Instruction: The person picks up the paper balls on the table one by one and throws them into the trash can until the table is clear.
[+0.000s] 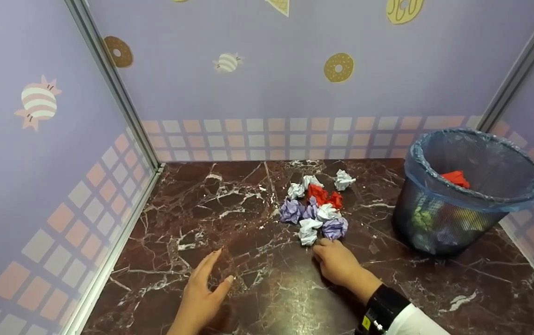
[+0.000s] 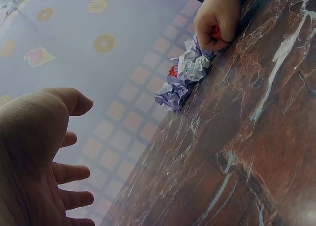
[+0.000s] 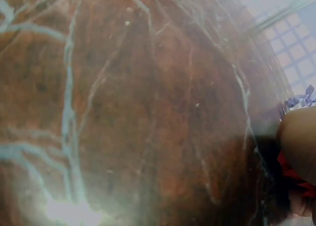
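My right hand [image 1: 341, 264] is low over the table, at the near edge of a heap of crumpled paper balls. Its curled fingers grip a red crumpled paper ball [image 2: 216, 32], mostly covered by the hand; a bit of it also shows at the right edge of the right wrist view. Just beyond the knuckles lie a white paper ball [image 1: 309, 231] and a purple paper ball [image 1: 335, 228]. More white, purple and red paper balls [image 1: 318, 194] are clustered behind these. To the left, my left hand [image 1: 201, 291] hovers with fingers extended and thumb apart, holding nothing.
A black mesh bin [image 1: 408, 223] with a blue plastic liner [image 1: 509, 204] stands at the right, with red paper [image 1: 456, 179] and other crumpled pieces inside. The dark marbled table [image 1: 192, 195] is bounded by patterned walls at the back, left and right.
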Action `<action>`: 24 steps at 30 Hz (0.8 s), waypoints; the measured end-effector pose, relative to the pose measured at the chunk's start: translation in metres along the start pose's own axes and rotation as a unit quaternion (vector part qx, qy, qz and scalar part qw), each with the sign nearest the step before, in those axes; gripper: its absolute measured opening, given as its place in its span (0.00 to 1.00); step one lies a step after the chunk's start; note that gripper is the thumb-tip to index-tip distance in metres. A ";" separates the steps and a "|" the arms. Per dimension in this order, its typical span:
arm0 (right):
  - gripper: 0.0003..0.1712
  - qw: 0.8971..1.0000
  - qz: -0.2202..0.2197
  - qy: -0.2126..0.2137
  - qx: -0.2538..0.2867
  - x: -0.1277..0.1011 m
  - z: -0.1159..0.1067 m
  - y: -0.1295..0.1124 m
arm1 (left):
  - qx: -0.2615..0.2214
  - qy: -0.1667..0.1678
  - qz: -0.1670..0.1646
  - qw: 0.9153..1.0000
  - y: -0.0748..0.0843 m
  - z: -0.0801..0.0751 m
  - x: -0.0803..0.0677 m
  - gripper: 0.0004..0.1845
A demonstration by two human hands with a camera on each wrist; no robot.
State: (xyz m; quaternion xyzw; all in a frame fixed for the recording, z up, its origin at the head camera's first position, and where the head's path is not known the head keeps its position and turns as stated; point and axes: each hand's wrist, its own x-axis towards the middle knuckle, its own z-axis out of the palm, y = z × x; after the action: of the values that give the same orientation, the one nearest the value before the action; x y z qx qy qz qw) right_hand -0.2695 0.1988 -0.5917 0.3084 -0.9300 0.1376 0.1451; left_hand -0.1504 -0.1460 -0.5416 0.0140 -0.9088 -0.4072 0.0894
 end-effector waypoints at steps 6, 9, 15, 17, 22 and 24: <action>0.13 1.000 -0.004 0.002 -0.015 0.001 0.002 -0.002 | -0.008 -0.003 0.001 1.000 0.000 -0.001 0.000 0.36; 0.14 1.000 -0.009 0.005 -0.025 0.001 0.002 -0.003 | -0.011 -0.010 -0.004 1.000 0.000 -0.002 0.000 0.36; 0.14 0.999 -0.010 0.007 -0.033 0.000 0.001 -0.003 | -0.005 -0.015 -0.014 1.000 0.001 -0.002 0.000 0.37; 0.14 1.000 -0.007 0.007 -0.028 -0.001 0.001 -0.003 | -0.004 -0.013 -0.013 1.000 0.002 -0.002 0.000 0.36; 0.14 1.000 -0.005 0.002 -0.011 -0.003 -0.003 -0.002 | -0.001 -0.007 -0.005 1.000 0.004 -0.002 0.001 0.36; 0.14 1.000 -0.009 -0.006 -0.009 -0.003 -0.005 -0.002 | -0.001 -0.007 -0.003 1.000 0.005 -0.002 0.001 0.36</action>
State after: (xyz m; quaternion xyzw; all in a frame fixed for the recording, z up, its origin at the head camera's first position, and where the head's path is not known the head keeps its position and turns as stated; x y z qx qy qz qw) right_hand -0.2651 0.2013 -0.5878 0.3164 -0.9291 0.1263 0.1435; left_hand -0.1510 -0.1443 -0.5366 0.0140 -0.9090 -0.4084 0.0818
